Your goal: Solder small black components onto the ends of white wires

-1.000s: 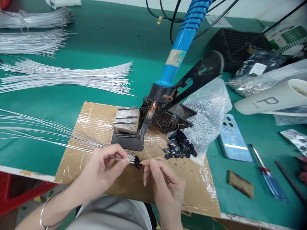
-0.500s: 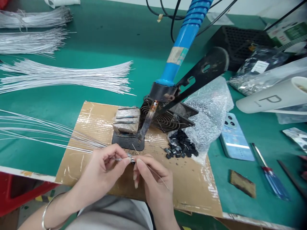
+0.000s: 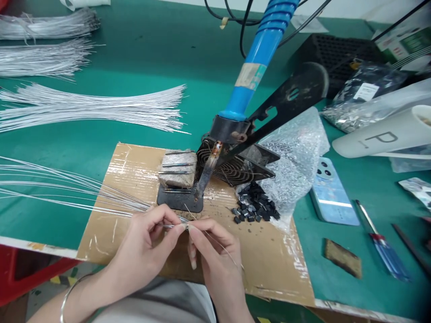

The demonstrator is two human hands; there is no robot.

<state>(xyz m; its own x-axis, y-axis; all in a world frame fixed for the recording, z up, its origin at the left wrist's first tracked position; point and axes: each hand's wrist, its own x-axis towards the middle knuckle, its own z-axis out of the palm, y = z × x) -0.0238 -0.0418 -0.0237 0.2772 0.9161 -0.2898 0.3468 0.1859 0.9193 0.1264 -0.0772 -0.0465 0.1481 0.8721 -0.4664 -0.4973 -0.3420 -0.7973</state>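
Observation:
Over the cardboard sheet (image 3: 269, 269), my left hand (image 3: 148, 251) pinches thin wires (image 3: 124, 197) that trail off to the left. My right hand (image 3: 215, 251) is closed at the same spot, fingertips nearly touching the left ones, on a fine wire (image 3: 222, 246) that runs back across its fingers. What lies between the fingertips is too small to make out. Just beyond my hands a blue soldering iron (image 3: 249, 80) points down at a dark pad (image 3: 182, 202), beside a wrapped block (image 3: 178, 169) with metal rods on it.
Small black pieces (image 3: 256, 204) lie right of the iron, near bubble wrap (image 3: 296, 161) and a black fan (image 3: 232, 168). Farther right are a phone (image 3: 333, 193), a screwdriver (image 3: 387, 251) and a white cup (image 3: 384, 134). Wire bundles (image 3: 101, 107) lie at the left.
Both hands have shifted slightly, and their fingertips are closer together. The fine wire at my right hand has moved a little. The view has shifted slightly.

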